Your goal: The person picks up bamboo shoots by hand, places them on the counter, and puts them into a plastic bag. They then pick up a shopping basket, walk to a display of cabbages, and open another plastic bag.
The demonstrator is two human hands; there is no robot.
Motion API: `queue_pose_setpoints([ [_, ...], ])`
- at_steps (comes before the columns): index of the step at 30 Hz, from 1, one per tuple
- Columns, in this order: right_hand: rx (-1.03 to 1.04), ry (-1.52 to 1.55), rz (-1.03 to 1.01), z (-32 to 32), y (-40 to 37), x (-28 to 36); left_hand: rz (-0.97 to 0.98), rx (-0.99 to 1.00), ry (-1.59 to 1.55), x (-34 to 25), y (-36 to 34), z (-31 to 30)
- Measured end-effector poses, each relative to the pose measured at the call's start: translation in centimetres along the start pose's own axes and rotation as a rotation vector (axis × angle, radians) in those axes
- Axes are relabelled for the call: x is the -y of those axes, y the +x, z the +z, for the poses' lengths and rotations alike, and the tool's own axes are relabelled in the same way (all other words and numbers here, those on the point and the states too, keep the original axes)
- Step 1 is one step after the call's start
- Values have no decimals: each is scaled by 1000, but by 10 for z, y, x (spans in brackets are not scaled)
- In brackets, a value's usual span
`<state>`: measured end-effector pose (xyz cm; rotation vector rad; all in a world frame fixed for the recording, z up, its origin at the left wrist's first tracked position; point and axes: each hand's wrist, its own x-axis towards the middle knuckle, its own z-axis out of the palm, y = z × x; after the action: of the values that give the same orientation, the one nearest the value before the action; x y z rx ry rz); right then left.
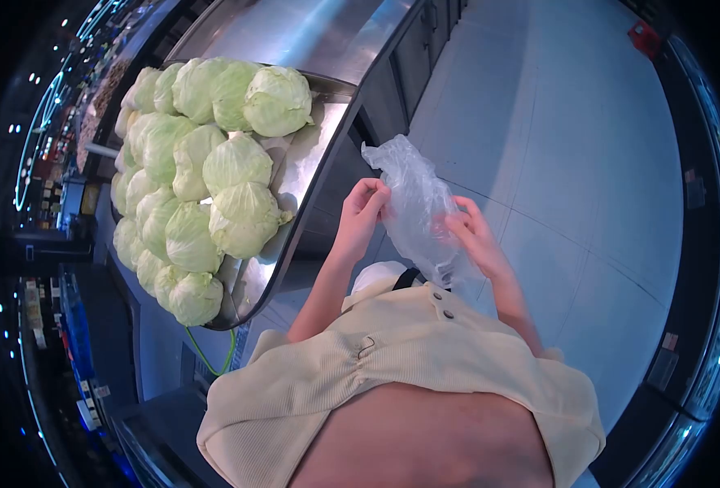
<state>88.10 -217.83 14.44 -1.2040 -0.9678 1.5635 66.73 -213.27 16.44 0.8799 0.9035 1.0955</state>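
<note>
A clear plastic bag hangs crumpled in front of my body, held between both hands. My left hand pinches its left side with thumb and fingers closed. On the other side, my right hand grips the bag, some fingers partly behind the thin plastic. Whether the bag's mouth is parted cannot be made out. To my left, several pale green cabbage heads are piled on a metal tray, apart from both hands.
Beyond the tray runs a steel counter with cabinet doors below. Grey tiled floor lies ahead and right. Dark display cases line the right edge. A green cord hangs under the tray, and a red object stands far right.
</note>
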Motion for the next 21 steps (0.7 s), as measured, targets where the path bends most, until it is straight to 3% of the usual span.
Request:
queue_pose_setpoints([
  [1, 140, -65, -47, -3, 8, 8, 7, -41, 0, -1, 0, -2],
  [5, 267, -15, 4, -17, 52, 17, 105, -192, 65, 0, 11, -24],
  [7, 144, 145, -7, -21, 75, 18, 137, -342, -1, -4, 18, -52],
  [11, 89, 129, -58, -14, 115, 32, 202, -604, 141, -35, 15, -64],
  [13, 187, 74, -89, -1, 132, 41, 458, -598, 223, -56, 7, -56],
  [15, 221, 33, -58, 21, 140, 51, 517, -533, 173, -70, 4, -38],
  [17, 256, -4, -35, 40, 150, 53, 614, -165, 216, -71, 14, -26],
  [19, 431, 15, -15, 54, 161, 49, 547, 50, 343, -60, 37, -19],
  [20, 434, 8, -13, 59, 167, 51, 550, 44, 337, -56, 50, -24],
  [21, 387, 49, -2, 64, 173, 54, 579, 122, 699, -55, 67, -32],
])
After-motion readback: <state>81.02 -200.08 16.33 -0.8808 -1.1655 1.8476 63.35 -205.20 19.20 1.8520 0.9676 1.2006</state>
